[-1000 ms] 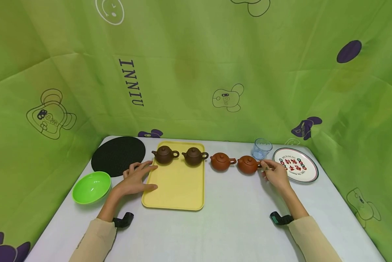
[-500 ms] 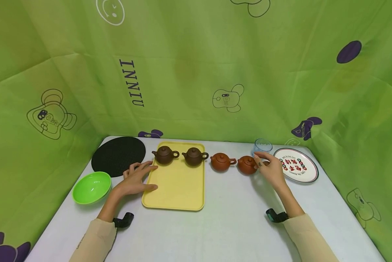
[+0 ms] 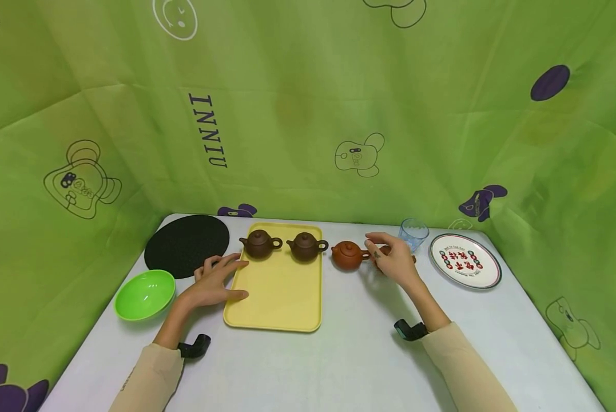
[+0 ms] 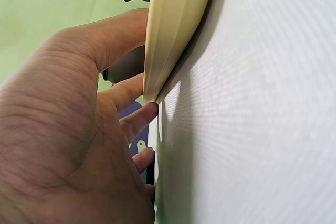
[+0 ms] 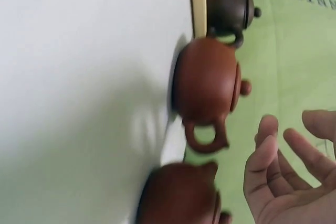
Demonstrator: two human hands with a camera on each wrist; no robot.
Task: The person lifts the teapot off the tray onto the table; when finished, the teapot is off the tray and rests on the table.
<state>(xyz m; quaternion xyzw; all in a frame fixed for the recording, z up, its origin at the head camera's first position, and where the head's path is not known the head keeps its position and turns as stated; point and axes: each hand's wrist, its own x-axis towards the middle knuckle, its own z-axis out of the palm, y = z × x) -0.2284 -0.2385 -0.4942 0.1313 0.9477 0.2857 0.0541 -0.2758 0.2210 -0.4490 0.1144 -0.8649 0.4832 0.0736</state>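
Observation:
My left hand (image 3: 214, 286) rests at the left edge of the yellow tray (image 3: 277, 297), fingers spread, with thumb and index finger over its rim. In the left wrist view the fingertips touch the tray's edge near the tabletop. Two dark brown teapots (image 3: 258, 245) stand at the tray's far end. Right of the tray stand two reddish-brown teapots in line, the nearer one to the tray (image 3: 346, 256) fully seen. My right hand (image 3: 396, 260) hovers by the other reddish-brown teapot (image 5: 178, 198) and partly hides it in the head view. Its loosely bent fingers hold nothing.
A black round mat (image 3: 184, 243) and a bright green bowl (image 3: 145, 294) are at the left. At the back right stand a blue glass cup (image 3: 413, 233) and an oval white plate (image 3: 464, 277) with red characters. Green printed cloth (image 3: 287, 114) hangs around the table.
My right hand has let go of the far-right teapot's handle and moved left, over that teapot towards the other reddish-brown one. The teapots and my left hand have stayed in place.

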